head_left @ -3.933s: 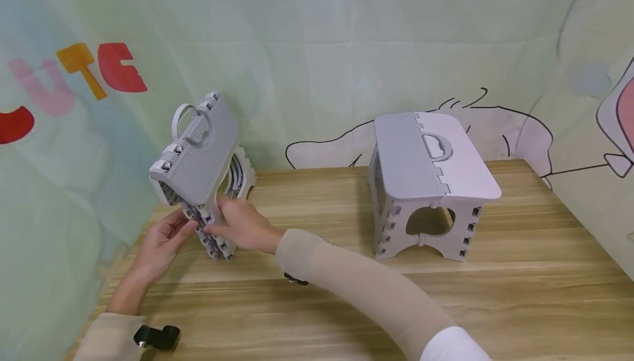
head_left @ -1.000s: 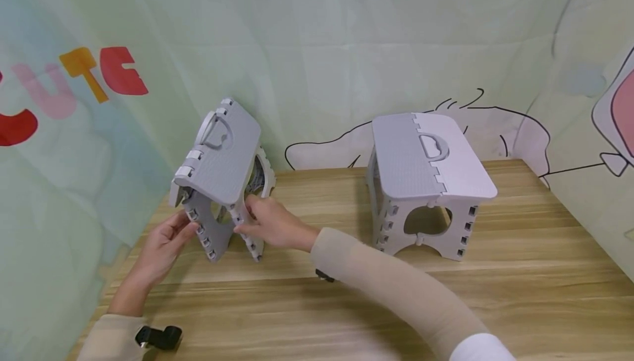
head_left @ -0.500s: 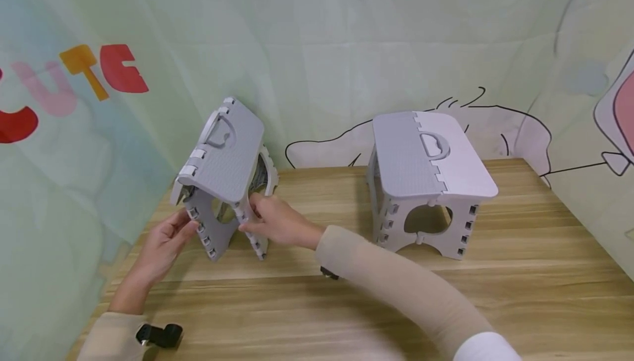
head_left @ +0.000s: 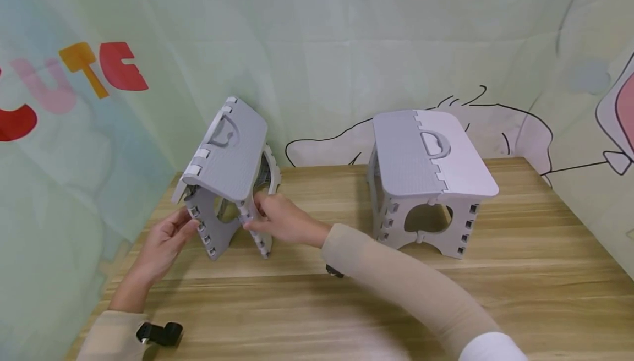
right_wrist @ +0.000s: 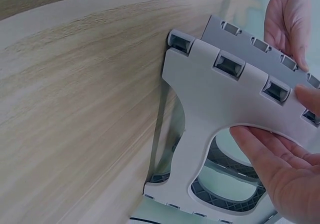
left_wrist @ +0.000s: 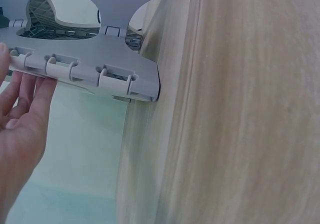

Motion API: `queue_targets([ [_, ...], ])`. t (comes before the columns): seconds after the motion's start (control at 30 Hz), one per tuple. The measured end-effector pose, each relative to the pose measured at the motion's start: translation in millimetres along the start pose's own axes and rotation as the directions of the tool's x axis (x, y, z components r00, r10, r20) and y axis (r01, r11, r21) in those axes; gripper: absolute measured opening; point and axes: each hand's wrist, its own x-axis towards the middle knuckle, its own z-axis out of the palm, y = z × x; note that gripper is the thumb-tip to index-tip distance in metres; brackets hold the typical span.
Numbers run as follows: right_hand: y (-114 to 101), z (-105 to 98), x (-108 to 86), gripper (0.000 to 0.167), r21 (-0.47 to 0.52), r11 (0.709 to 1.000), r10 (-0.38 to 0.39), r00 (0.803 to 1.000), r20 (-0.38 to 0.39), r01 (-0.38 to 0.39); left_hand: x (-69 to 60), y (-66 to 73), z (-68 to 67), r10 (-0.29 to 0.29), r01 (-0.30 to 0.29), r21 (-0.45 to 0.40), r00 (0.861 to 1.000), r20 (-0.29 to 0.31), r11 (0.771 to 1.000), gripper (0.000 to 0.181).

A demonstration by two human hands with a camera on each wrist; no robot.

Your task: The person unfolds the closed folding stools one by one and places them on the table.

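Observation:
A grey folding step stool (head_left: pixel 230 157) stands at the left of the table, partly unfolded, its top bent like a roof and its two leg panels spread apart. My left hand (head_left: pixel 160 245) pinches the hinged edge of the left panel. My right hand (head_left: pixel 284 219) grips the right panel, fingers through its cut-out and thumb on the hinged edge. In the left wrist view, fingers and thumb hold the panel edge (left_wrist: pixel 82 66). The right wrist view shows the white panel (right_wrist: pixel 220 91) between thumb and fingers of my right hand (right_wrist: pixel 282 166).
A second folding stool (head_left: pixel 436 154), grey and light, stands fully unfolded at the right of the wooden table (head_left: pixel 307 306). A printed cloth backdrop (head_left: pixel 317 64) hangs behind the table and along its left side.
My right hand has moved right, drawing the right leg panel away from the left one. The stool's folded top has spread wider and turned. My left hand has stayed nearly in place.

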Motion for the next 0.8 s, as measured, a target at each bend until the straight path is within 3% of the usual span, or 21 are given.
queue_targets([
  [0.27,2.6,-2.2,-1.2,0.025,-0.01,1.0,-0.006,1.0,-0.004,0.006,-0.2,0.1,0.4,-0.004,0.004,0.013,1.0,-0.008,1.0,0.044],
  [0.53,6.0,-4.1,-2.2,0.024,-0.024,0.999,-0.03,0.999,-0.013,0.03,0.0,-0.5,0.4,0.014,-0.014,-0.077,1.0,-0.003,0.997,0.043],
  [0.8,6.3,-6.3,-5.2,0.025,-0.037,0.999,-0.038,0.999,-0.011,0.037,0.0,-1.3,0.0,0.035,-0.035,-0.073,0.999,-0.007,0.997,0.04],
])
